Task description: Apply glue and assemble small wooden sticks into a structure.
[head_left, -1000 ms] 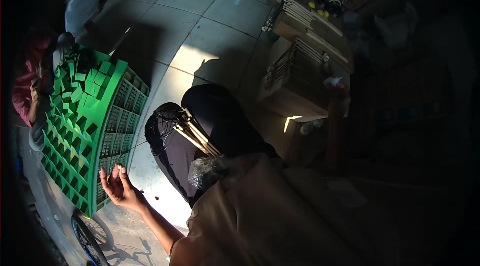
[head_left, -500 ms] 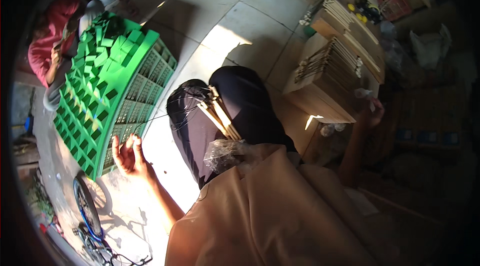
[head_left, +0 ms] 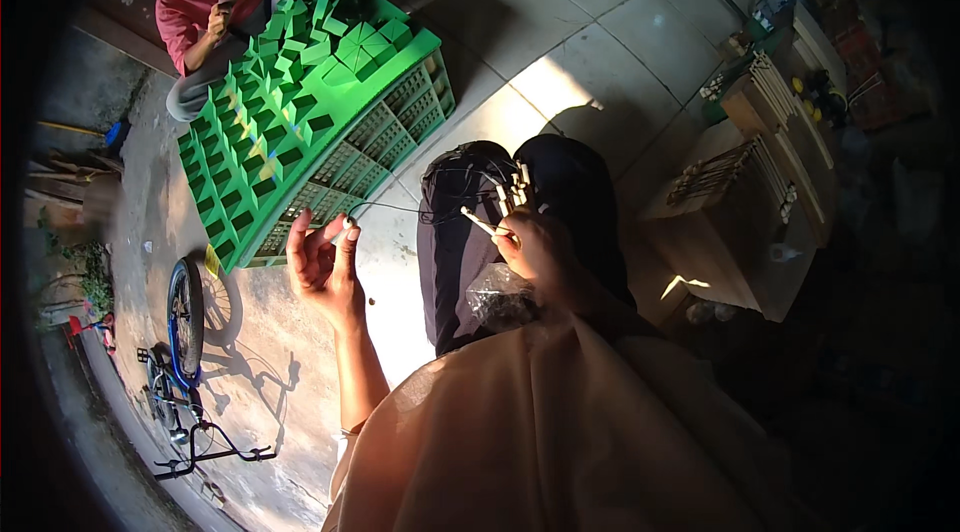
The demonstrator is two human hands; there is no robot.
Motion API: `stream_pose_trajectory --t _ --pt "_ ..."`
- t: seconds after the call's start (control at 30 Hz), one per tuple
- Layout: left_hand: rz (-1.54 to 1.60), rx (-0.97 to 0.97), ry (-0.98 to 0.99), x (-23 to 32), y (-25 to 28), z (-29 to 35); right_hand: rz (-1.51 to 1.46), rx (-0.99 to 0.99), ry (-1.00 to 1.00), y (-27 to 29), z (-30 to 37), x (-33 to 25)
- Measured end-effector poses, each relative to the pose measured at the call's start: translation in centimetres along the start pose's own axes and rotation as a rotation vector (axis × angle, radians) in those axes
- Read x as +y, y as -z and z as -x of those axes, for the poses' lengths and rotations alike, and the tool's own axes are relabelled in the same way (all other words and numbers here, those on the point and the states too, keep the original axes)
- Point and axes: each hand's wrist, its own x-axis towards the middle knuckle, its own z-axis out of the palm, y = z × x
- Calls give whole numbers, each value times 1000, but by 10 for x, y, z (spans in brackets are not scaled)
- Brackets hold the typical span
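Out to the left, my left hand (head_left: 328, 267) pinches the end of a thin dark cord (head_left: 390, 205) between thumb and finger. A small whitish bit shows at its fingertips. The cord runs from there to a loose dark tangle on my lap. Over my lap, my right hand (head_left: 540, 250) is closed on a pale thin stick (head_left: 480, 221) that points up and left. Several similar pale sticks (head_left: 520, 189) lie between my thighs, just beyond this hand. A crumpled clear plastic bag (head_left: 500, 292) rests on my lap beside my right wrist.
Green crates (head_left: 340, 172) topped with green block shapes stand at the left. Behind them sits a person in a red top (head_left: 185, 17). A bicycle (head_left: 185, 322) lies at lower left. At right, wooden boxes (head_left: 700, 242) carry rows of sticks (head_left: 710, 175).
My right hand has come from beside the wooden boxes to my lap and closed on a stick. My left hand keeps its pinch on the cord. The view has shifted, so the surroundings appear further right.
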Motion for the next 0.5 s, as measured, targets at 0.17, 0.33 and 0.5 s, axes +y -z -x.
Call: stream_pose_trajectory --t 0.17,0.33,0.5 --pt "-71 8 58 -5 -7 -4 -43 40 52 -4 -1 5" --pt "-60 -27 60 -12 -30 -17 -245 60 93 26 -14 2" --pt "-36 -204 169 -35 -82 -34 -131 281 126 132 -63 20"
